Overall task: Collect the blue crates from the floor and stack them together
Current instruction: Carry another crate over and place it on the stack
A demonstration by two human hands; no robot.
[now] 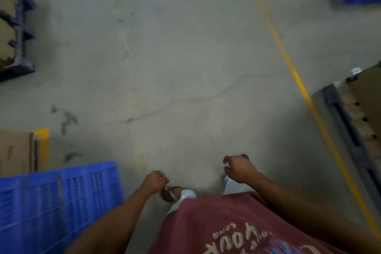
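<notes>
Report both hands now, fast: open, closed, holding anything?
Left hand: closed in a loose fist, empty.
Right hand: fingers curled, partly open, empty.

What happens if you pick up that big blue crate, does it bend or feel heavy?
The blue crate probably stays stiff, since it looks like moulded plastic. Its slotted walls suggest it is fairly light for its size. Being so wide, it likely needs both hands.

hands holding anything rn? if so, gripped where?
Nothing held. Left hand is loosely fisted and right hand loosely curled, both empty over the floor. The blue crate sits untouched beside the left arm.
</notes>
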